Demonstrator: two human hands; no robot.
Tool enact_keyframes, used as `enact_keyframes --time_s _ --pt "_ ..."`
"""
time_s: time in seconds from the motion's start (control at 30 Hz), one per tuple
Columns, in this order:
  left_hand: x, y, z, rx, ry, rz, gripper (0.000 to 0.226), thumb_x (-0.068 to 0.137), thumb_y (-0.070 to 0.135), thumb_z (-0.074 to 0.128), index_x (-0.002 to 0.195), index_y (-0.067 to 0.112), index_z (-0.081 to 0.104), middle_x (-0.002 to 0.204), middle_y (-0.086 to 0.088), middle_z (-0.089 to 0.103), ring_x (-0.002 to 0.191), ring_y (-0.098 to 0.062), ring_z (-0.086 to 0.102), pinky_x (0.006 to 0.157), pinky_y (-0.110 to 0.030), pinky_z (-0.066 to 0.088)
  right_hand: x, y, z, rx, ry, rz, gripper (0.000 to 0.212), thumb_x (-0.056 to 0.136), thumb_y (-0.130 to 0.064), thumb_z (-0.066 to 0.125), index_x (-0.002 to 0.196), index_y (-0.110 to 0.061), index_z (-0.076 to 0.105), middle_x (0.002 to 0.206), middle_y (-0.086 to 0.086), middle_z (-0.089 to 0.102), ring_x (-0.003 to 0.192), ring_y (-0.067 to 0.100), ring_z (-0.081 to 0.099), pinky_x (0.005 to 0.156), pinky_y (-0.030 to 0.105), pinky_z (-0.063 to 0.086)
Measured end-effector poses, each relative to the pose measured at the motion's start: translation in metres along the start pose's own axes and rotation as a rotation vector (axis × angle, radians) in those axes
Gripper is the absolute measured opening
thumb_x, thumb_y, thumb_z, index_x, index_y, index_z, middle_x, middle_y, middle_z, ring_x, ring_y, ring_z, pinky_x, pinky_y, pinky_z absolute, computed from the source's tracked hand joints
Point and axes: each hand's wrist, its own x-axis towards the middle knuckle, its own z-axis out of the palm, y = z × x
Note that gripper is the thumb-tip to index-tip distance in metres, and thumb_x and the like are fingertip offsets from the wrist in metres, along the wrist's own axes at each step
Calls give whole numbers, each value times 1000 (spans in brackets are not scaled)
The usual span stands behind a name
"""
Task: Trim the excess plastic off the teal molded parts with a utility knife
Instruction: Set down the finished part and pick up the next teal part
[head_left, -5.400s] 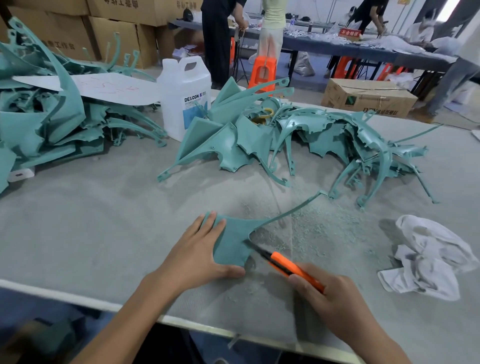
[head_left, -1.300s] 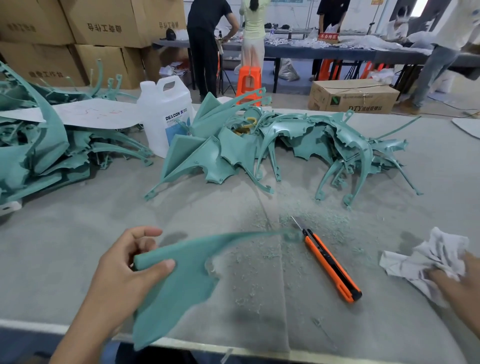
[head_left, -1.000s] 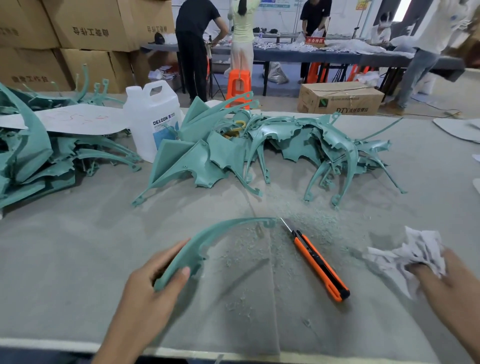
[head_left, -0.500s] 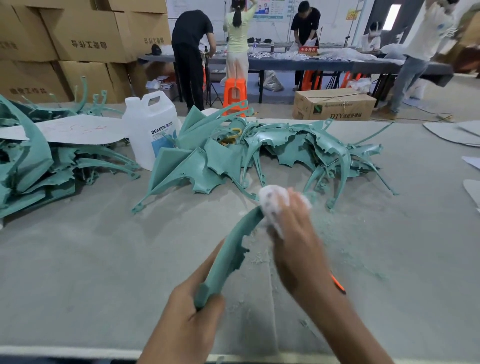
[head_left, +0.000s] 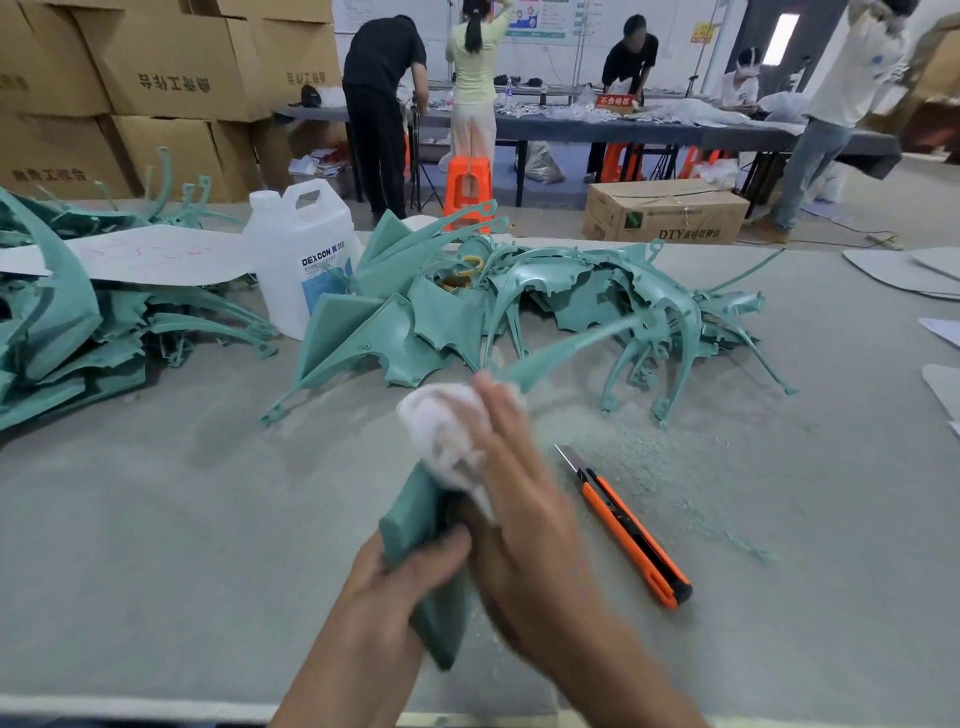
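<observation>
teal part | white rag | orange-black knife | grey table

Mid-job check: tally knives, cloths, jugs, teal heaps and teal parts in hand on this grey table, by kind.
Orange-and-black utility knife: 1
Crumpled white cloth, under the right hand: 1
White plastic jug with a blue label: 1
Heaps of teal molded plastic parts: 2
Teal molded part gripped by the left hand: 1
Total: 6
</observation>
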Motion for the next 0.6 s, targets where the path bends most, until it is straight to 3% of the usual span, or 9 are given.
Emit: enact_keyframes --time_s 0.07,0.13,0.2,0.27,0.33,0.4,0.5,0.6 --pt "-1 11 10 -173 -58 -83 66 58 55 92 115 26 75 127 6 68 120 -8 62 91 -21 53 -24 -15 17 147 -62 -50 70 91 2 57 150 -33 41 161 -8 33 151 11 25 121 31 26" --pt "-4 16 11 -84 -130 -1 54 71 78 67 103 37 79 113 27 67 108 12 61 89 -7 47 -44 -25 25 173 -80 -75 79 89 5 58 150 -41 39 154 -21 40 143 1 37 113 19 32" --pt "-6 12 4 -127 -9 -71 60 47 85 75 83 38 82 96 19 75 90 4 71 84 -16 55 -45 -24 24 109 -71 -98 77 90 -1 57 149 -45 36 151 -28 40 140 -7 35 111 12 31" --pt "-5 5 5 -254 -63 8 75 50 67 91 111 25 78 127 0 69 117 -16 65 101 -35 52 -32 -10 20 41 -52 -75 58 97 -9 46 151 -29 40 158 -10 37 149 7 27 119 28 28" --pt "-5 3 16 -71 -144 190 77 79 55 79 141 16 55 151 -8 49 141 -25 44 112 -38 39 -13 4 16 -28 31 34 54 99 -4 45 152 -16 38 163 -2 26 154 13 13 124 40 21" --pt "-3 -2 26 57 -110 284 68 92 57 62 148 22 46 154 -5 45 145 -24 37 117 -36 31 -4 10 19 -3 139 151 60 99 2 50 154 -15 33 166 -7 14 155 10 2 126 40 14" --pt "2 2 28 145 128 289 64 82 74 56 133 34 63 137 0 63 130 -20 57 105 -29 46 -19 -3 31 178 120 109 58 99 -4 54 153 -20 40 163 -9 30 153 11 18 124 35 20" --pt "10 11 13 -96 321 37 86 58 88 62 110 21 74 105 -9 76 92 -23 75 74 -35 60 -53 -2 36 121 -55 -89 57 90 -2 52 145 -18 53 154 -5 46 146 16 36 118 29 31"
